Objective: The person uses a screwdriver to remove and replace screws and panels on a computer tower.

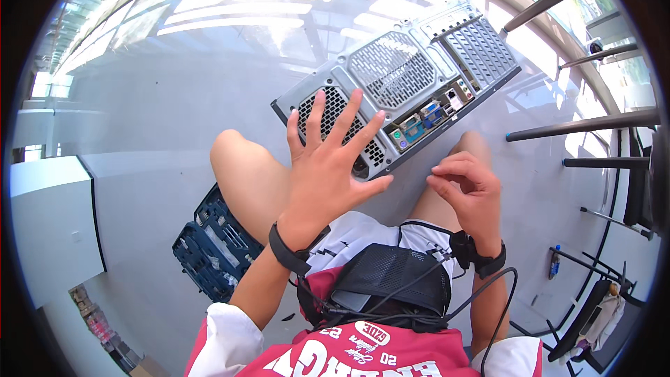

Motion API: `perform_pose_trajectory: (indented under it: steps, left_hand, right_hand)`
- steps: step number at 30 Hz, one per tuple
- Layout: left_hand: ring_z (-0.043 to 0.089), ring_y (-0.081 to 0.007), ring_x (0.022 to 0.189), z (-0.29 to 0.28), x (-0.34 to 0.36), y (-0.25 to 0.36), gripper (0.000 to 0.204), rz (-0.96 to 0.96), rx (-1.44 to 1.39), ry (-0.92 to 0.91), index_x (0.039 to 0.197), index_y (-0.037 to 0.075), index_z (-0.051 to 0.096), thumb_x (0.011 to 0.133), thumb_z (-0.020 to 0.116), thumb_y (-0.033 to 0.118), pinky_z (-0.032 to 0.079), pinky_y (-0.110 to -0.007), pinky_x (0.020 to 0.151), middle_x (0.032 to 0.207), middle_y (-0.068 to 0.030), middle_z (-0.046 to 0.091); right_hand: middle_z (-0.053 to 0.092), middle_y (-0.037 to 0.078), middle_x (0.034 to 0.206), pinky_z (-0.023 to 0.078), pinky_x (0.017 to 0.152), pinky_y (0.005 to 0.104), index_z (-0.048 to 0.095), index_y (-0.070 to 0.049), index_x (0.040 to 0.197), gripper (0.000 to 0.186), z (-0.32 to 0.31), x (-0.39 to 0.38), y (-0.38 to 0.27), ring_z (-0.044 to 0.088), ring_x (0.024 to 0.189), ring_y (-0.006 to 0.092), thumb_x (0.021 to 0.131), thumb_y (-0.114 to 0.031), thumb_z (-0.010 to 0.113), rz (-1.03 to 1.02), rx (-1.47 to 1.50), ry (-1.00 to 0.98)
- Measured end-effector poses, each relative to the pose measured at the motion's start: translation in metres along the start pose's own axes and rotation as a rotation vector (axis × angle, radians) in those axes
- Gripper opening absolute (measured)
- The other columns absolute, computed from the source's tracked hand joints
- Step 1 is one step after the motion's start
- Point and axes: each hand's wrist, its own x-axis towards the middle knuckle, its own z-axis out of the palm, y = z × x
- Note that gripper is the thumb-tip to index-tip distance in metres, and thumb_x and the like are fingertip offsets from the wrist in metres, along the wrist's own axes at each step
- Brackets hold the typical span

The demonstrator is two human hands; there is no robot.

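A silver metal computer case (395,72) lies on the floor in front of me, its back panel with mesh vents and coloured ports facing up. My left hand (333,157) is spread over the left vent of that panel, fingers apart and nothing held; whether the fingertips touch the metal cannot be seen. Just below the ports at the right, my right hand (466,192) is curled, with thumb and forefinger close together; anything between them is too small or hidden to make out.
An open dark-blue tool kit (213,251) lies beside my left leg. Chair and table legs (579,126) line the right side, with a small blue tool (555,262) on the floor below them. A white cabinet (49,227) stands at the left.
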Motion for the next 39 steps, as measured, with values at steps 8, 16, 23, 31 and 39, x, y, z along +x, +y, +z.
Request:
perform_pose_trajectory:
  steps: [8,16,23,31,39]
  left_hand:
    - [0.025,-0.0430,0.150,0.006,0.004,-0.008,0.075,0.037,-0.056,0.022,0.145,0.029,0.061,0.076,0.080,0.050,0.009,-0.064,0.118,0.165,-0.0068,0.037]
    - [0.026,-0.0432,0.149,0.011,0.006,-0.009,0.078,0.063,-0.078,-0.011,0.148,0.029,0.058,0.075,0.079,0.047,0.009,-0.064,0.118,0.165,-0.0070,0.037]
    - [0.025,-0.0460,0.148,0.016,0.012,-0.003,0.073,0.106,-0.084,0.025,0.143,0.022,0.061,0.076,0.078,0.046,0.013,-0.072,0.115,0.163,-0.0106,0.036]
    - [0.026,-0.0479,0.147,0.020,0.015,0.001,0.073,0.102,-0.084,0.016,0.143,0.019,0.060,0.077,0.077,0.045,0.014,-0.074,0.114,0.161,-0.0129,0.038]
    - [0.027,-0.0470,0.147,0.028,0.017,0.003,0.073,0.115,-0.100,0.055,0.142,0.019,0.061,0.077,0.078,0.046,0.014,-0.075,0.114,0.161,-0.0128,0.038]
  right_hand:
    - [0.071,0.010,0.100,0.057,0.077,0.0254,0.076,0.002,0.101,0.019,0.042,0.012,-0.008,0.071,0.088,0.0157,0.083,0.007,0.076,0.034,-0.103,-0.101]
    - [0.071,0.009,0.095,0.056,0.073,0.0269,0.077,0.001,0.101,0.020,0.047,0.010,-0.008,0.071,0.085,0.0164,0.082,0.007,0.076,0.010,-0.243,-0.059]
    - [0.071,0.009,0.089,0.055,0.068,0.0269,0.078,0.000,0.100,0.020,0.045,0.015,-0.020,0.070,0.078,0.0168,0.081,0.006,0.077,-0.065,-0.480,-0.026]
    - [0.071,0.009,0.085,0.054,0.065,0.0273,0.076,0.001,0.097,0.016,0.047,0.021,-0.025,0.070,0.075,0.0167,0.082,0.006,0.077,-0.050,-0.533,0.017]
    - [0.071,0.010,0.085,0.055,0.065,0.0293,0.074,0.002,0.094,0.012,0.041,0.021,-0.027,0.070,0.073,0.0195,0.082,0.005,0.077,-0.139,-0.690,-0.025]
